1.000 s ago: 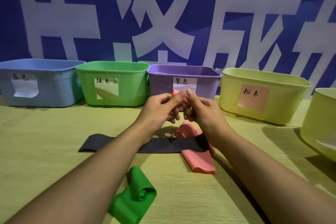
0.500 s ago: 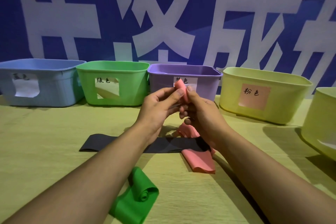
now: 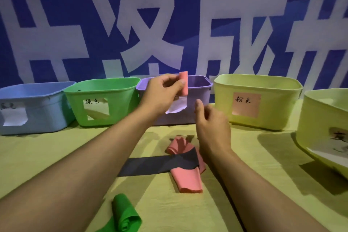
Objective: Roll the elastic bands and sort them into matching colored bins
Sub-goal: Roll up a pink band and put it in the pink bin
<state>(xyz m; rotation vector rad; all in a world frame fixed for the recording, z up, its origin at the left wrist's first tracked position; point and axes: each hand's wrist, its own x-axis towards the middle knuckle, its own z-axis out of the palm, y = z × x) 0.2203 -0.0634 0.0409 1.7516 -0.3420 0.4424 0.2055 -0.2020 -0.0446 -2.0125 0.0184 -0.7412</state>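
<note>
My left hand [image 3: 162,93] pinches a small rolled pink band [image 3: 183,83] and holds it upright in front of the purple bin [image 3: 200,88]. My right hand [image 3: 211,124] hangs free below and to the right, fingers relaxed, holding nothing. On the table lie a flat pink band [image 3: 187,179], a dark grey band [image 3: 156,165] laid across it, and a loosely rolled green band [image 3: 126,215] near the front. A yellow bin with a pink label [image 3: 258,100] stands right of the purple one.
A blue bin [image 3: 35,107] and a green bin [image 3: 101,100] stand at the back left. Another yellow bin [image 3: 323,126] sits at the far right edge. The table [image 3: 56,156] is yellow-green; a blue and white banner fills the wall behind.
My right hand has let go of the pink roll and dropped away to the right. My left hand has lifted the roll higher, up to the purple bin's rim.
</note>
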